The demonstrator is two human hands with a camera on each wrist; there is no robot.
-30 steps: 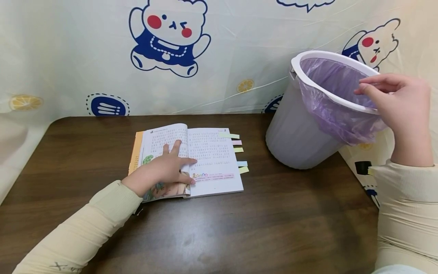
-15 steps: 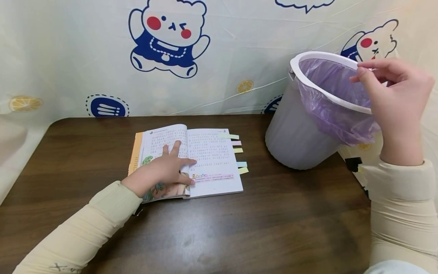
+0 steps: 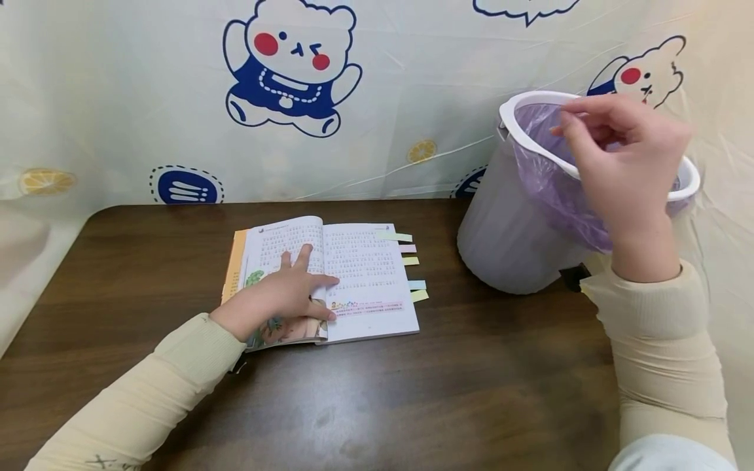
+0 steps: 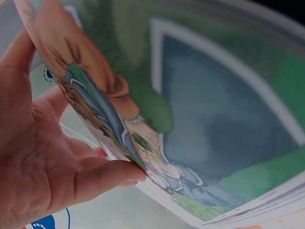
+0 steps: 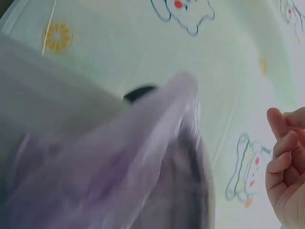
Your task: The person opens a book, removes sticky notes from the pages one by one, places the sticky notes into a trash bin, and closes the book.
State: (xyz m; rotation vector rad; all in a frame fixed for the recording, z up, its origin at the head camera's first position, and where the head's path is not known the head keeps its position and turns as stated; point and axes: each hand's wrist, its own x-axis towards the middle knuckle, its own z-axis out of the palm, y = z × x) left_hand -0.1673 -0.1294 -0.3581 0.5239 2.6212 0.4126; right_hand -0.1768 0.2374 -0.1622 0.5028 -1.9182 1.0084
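An open book (image 3: 368, 261) with printed text lies on the table, several coloured sticky tabs (image 3: 410, 261) sticking out of its right edge. My left hand (image 3: 285, 292) rests across its left page and gutter, fingers spread. In the left wrist view, the left thumb (image 4: 109, 179) lies along the edge of an illustrated page (image 4: 214, 105). My right hand (image 3: 633, 160) is raised in front of the bin's opening, with loosely curled fingers and the thumb near the index fingertip. Nothing shows between the right fingers (image 5: 281, 164) in the right wrist view.
A grey bin (image 3: 506, 229) with a white rim (image 3: 533, 97) and a purple plastic liner (image 3: 548, 183) stands tilted at the table's back right. A patterned curtain (image 3: 389, 91) hangs behind the brown table (image 3: 412, 405). Part of the bin's opening is hidden by the right hand.
My right hand has risen and moved left from the bin's right side, its thumb and index finger drawing closer together. The left hand and the book stay put.
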